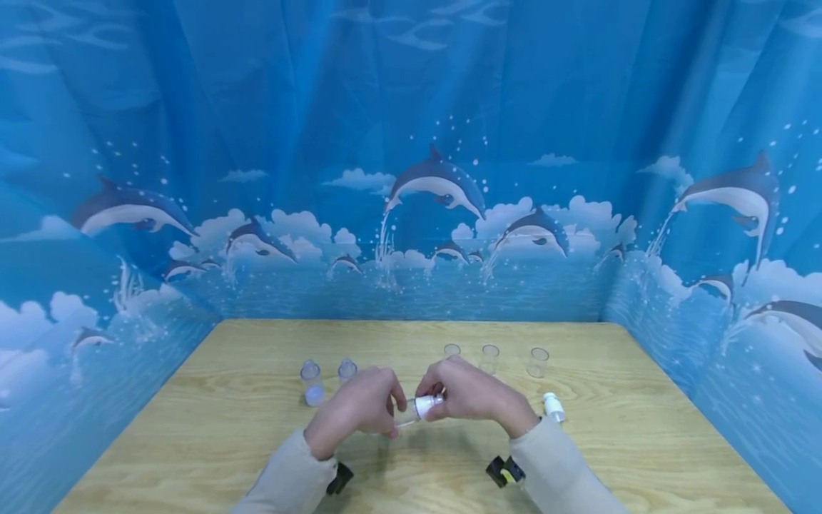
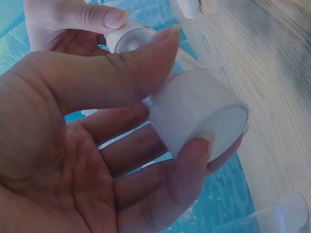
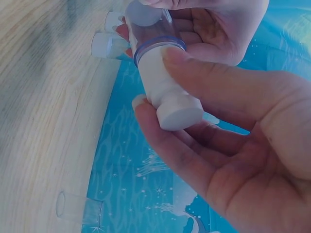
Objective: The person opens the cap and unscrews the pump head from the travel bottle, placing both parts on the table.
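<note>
Both hands hold one small bottle over the middle of the table, tilted in the head view. My left hand [image 1: 362, 405] grips its clear body [image 1: 404, 415] by the white base [image 2: 194, 114], thumb and fingers around it. The right hand [image 1: 472, 391] pinches the white pump top [image 3: 167, 80] between thumb and fingers. In the right wrist view that top sits at the mouth of the clear body, by a bluish ring [image 3: 158, 46]. The fingers hide parts of the bottle in the head view.
Two clear bottles with white bases stand at the left, the nearer one [image 1: 312, 389] beside the left hand. Behind the right hand are three clear cups, one [image 1: 537, 365] farther right. Another white pump top [image 1: 554, 405] lies at the right. A dolphin-print curtain [image 1: 411, 285] encloses the table [image 1: 257, 442].
</note>
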A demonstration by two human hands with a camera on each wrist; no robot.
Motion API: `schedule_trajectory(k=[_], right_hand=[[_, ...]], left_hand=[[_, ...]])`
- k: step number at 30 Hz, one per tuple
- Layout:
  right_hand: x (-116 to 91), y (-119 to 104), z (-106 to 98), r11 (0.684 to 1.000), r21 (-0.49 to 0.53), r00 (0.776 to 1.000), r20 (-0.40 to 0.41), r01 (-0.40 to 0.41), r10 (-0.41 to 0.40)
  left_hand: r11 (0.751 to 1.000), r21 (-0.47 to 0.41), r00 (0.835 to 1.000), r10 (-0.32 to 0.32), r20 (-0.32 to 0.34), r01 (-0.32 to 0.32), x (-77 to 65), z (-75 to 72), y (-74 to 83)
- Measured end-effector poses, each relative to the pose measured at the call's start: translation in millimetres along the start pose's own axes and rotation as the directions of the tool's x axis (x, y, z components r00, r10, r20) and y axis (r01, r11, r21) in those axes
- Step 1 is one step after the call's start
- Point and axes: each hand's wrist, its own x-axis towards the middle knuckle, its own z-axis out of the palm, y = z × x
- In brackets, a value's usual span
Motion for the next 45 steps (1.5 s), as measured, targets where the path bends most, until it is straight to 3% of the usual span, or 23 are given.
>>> schedule_trajectory(k=[16, 27, 45], right_hand=[[0.9, 0.1, 1.8, 0.999, -0.045, 0.999, -0.029, 0.017, -0.018], [-0.5, 2.3, 0.1, 1.000, 0.018, 0.998, -0.055, -0.016, 0.017], [0.6, 4.1, -0.5, 0.998, 0.056, 0.999, 0.002, -0.041, 0.041]], left_hand=[[1.000, -0.022, 1.000, 0.003, -0.009, -0.003, -0.4, 0.7, -0.9], [1.000, -0.010, 1.000, 0.013, -0.020, -0.013, -0.4, 0.6, -1.0], [1.000, -0.016, 1.000, 0.013, -0.018, -0.013, 0.4, 0.9, -1.3]])
